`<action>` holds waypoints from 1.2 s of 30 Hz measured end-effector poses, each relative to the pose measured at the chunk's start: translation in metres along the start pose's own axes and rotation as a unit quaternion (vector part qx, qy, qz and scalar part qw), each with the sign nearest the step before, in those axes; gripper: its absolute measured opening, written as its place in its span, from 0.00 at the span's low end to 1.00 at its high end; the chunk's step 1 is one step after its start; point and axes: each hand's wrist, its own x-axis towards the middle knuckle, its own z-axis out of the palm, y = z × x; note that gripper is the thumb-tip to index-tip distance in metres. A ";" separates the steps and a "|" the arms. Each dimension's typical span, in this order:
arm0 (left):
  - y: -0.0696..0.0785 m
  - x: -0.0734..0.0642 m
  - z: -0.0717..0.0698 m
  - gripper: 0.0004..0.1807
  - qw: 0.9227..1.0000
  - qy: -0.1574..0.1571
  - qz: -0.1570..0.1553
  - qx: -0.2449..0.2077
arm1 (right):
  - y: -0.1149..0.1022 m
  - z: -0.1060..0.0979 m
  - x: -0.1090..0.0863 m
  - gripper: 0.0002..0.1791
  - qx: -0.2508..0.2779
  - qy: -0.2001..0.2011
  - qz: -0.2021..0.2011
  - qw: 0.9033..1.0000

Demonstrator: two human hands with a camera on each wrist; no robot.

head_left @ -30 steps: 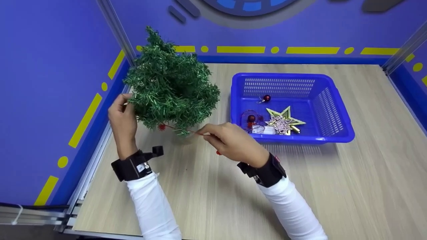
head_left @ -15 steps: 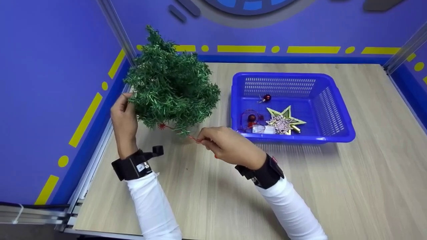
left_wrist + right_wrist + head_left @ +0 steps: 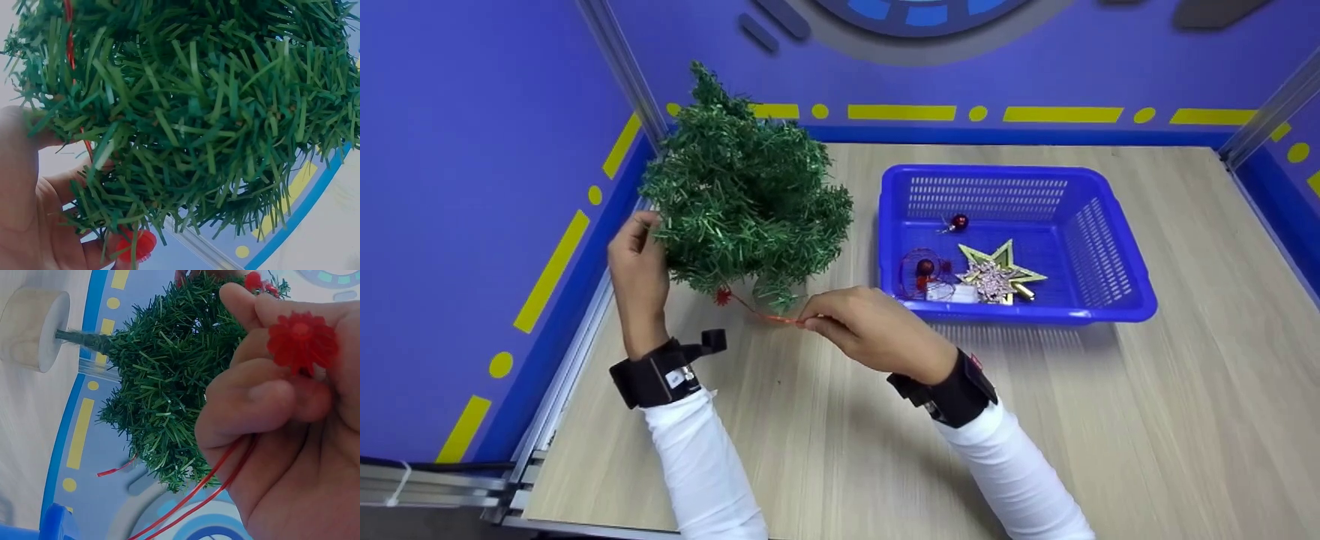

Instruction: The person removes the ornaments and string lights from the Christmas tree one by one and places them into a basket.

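A small green artificial Christmas tree [image 3: 742,195] stands at the left of the table on a round wooden base [image 3: 34,329]. My left hand [image 3: 639,285] grips branches at its left side; the fingertips are partly hidden by foliage. A red wire [image 3: 71,56] crosses the branches there, and a red bulb [image 3: 136,244] shows by the fingers. In front of the tree my right hand [image 3: 877,334] pinches the red light-string wire [image 3: 771,318], which runs left to a red flower-shaped bulb [image 3: 723,297]. Another red flower bulb [image 3: 302,336] lies against the right fingers.
Right of the tree stands a blue plastic basket [image 3: 1005,313]. It contains a gold star [image 3: 1027,276], a pinkish snowflake [image 3: 988,283], a dark red ball [image 3: 959,221], a white box [image 3: 960,293] and thin red wire. Blue panels [image 3: 1080,67] border the table's back and sides.
The right hand has shifted slightly left and down, and more of the red wire now shows below the lower branches. The left hand stays at the tree's left side.
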 end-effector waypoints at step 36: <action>0.000 -0.002 0.004 0.13 0.987 -0.028 0.105 -0.123 | -0.012 -0.023 -0.015 0.05 0.098 0.177 -0.142 0.969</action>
